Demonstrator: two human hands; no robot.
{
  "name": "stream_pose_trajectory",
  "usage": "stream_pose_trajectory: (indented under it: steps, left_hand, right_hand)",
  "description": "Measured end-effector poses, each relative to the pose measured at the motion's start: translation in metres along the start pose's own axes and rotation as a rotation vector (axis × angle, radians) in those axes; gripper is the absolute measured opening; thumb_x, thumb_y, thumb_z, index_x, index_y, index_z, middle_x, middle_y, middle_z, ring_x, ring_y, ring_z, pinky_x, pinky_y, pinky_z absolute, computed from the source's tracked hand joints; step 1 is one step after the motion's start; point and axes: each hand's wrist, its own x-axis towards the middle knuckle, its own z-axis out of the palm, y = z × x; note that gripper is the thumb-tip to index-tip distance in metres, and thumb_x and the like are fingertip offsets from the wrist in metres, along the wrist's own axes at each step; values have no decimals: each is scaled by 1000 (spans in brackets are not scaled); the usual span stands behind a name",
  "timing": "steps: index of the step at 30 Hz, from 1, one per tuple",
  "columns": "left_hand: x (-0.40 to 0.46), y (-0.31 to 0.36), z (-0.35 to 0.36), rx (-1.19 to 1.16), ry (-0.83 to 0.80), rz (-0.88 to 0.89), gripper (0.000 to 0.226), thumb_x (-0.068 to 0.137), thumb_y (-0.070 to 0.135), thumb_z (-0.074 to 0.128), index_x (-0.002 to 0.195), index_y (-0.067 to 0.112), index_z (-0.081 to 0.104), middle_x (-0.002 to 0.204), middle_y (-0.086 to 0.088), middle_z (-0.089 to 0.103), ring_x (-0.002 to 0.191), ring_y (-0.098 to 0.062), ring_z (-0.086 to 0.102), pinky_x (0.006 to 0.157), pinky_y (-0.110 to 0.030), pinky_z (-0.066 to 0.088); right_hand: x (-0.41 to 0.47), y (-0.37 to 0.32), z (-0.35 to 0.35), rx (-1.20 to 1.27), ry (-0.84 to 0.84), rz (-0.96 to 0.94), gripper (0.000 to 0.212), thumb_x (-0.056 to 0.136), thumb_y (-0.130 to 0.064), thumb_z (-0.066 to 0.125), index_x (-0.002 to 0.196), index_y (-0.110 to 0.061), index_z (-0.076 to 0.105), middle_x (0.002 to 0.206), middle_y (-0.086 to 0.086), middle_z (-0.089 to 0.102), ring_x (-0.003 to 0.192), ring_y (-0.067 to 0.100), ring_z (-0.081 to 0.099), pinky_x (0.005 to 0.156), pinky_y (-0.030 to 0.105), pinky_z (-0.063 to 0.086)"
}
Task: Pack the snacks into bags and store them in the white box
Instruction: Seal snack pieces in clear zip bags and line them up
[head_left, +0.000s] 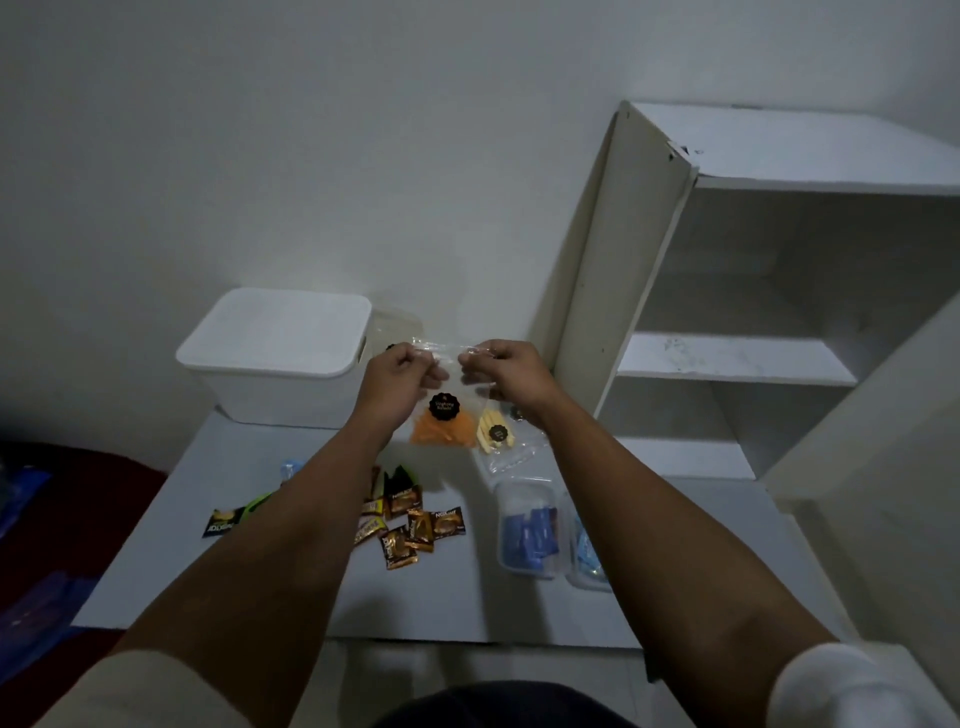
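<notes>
A clear zip bag (445, 415) with orange chips and a round black label hangs above the low table. My left hand (397, 376) and my right hand (506, 371) pinch its top edge at both ends. Behind it lies a second clear bag (496, 434) with pale yellow sticks and a black label. The white box (272, 358) stands at the table's far left with its lid on. Several brown and gold snack sachets (410, 525) lie scattered below my hands.
Clear tubs with dark blue packets (527, 530) and light blue packets (589, 558) sit at the right of the white table (467, 597). A black-and-green sachet (226, 519) lies at the left. A white open shelf unit (727, 291) stands at the right. Dark bedding (62, 519) borders the left.
</notes>
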Motion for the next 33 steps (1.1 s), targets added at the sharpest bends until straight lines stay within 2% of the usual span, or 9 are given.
stream_pose_trajectory:
  steps: [5,9,12,14,16,20,25,29,33]
  left_hand:
    - [19,5,-33,-55,-86,-13,24,105,23,48,90,12,63,91,-14,76,75,-19,67,83,-38,57]
    - [42,-2,-62,20,-89,30,27,105,24,48,91,5,63,87,-11,76,75,-18,66,83,-38,57]
    - [52,-5,-83,4,-104,22,29,103,25,52,98,0,66,87,-10,77,74,-15,67,82,-35,58]
    - [56,-8,-95,-37,-125,-3,28,100,28,58,101,3,70,87,-8,78,75,-14,67,80,-32,59]
    - [60,-13,-107,-48,-165,-28,24,97,29,64,100,7,73,88,-5,79,76,-13,68,80,-33,60]
    - [72,-21,-125,-48,-213,-12,20,97,24,64,94,7,74,86,-3,79,76,-13,66,82,-34,59]
    - [76,-25,-135,-75,-214,-19,20,97,25,63,95,9,74,85,-1,79,78,-13,66,81,-32,57]
    - [80,-29,-139,-165,-200,-40,20,101,23,55,95,13,72,88,-4,80,81,-15,70,84,-35,57]
    - [89,-29,-143,-137,-187,-8,25,104,21,49,92,11,69,87,-6,78,80,-17,69,78,-32,55]
  right_hand:
    - [13,-7,37,99,33,45,8,87,-23,79,84,-19,73,89,8,76,90,24,76,84,41,56]
    - [24,-10,65,186,103,44,10,93,-23,72,94,-13,73,91,6,76,95,27,76,86,41,58]
    - [30,-13,89,166,167,31,17,95,-21,70,100,-5,70,86,5,73,88,20,75,83,37,57]
    - [33,-16,105,144,195,28,28,96,-19,69,109,6,67,86,6,72,81,15,75,81,34,56]
    - [34,-18,120,135,202,21,31,96,-19,69,110,9,66,85,7,73,77,12,74,80,33,56]
    - [33,-14,140,205,234,12,27,94,-25,72,103,1,71,89,7,76,82,17,74,85,39,56]
    - [32,-9,154,228,279,-22,15,96,-21,68,91,-8,64,86,8,71,81,16,72,79,35,53]
    - [39,-14,156,248,349,-15,13,95,-20,69,87,-12,64,85,7,72,79,18,72,76,36,52]
    - [48,-17,156,235,346,6,15,95,-26,69,93,-11,72,88,5,75,84,20,73,81,39,55]
